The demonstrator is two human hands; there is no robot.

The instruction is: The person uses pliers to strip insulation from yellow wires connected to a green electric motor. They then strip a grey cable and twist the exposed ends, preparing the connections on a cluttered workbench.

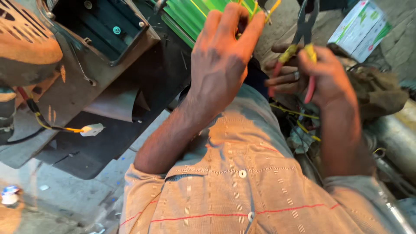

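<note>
Large items first. Dark metal housing point(93, 32), open-topped, fills upper left; a green ribbed panel point(190, 17) sits beside it at top centre. The person's tan checked shirt point(234, 182) takes the lower middle. A white-and-green carton point(362, 28) lies upper right, with a brownish rag point(381, 93) below it.

Left hand point(221, 65): raised at centre, fingers curled together, pinching thin yellow wires point(271, 8) near the top edge. Exactly how many strands the grip holds, cannot tell; fingers hide them.

Right hand point(320, 76): closed around the handles of pliers point(303, 47), yellow and red sleeves on the handles, metal jaws pointing up. Whether the jaws bite on anything is blurred.

Smaller: a white connector point(92, 129) on a yellow-black lead lies left, well apart from both hands.

Handling judgement: wires look light, limp, easily kinked and slippery in the insulation; best pinched close to the free end. Pliers are stiff, heavier, and best held low on the sleeved handles for leverage.
</note>
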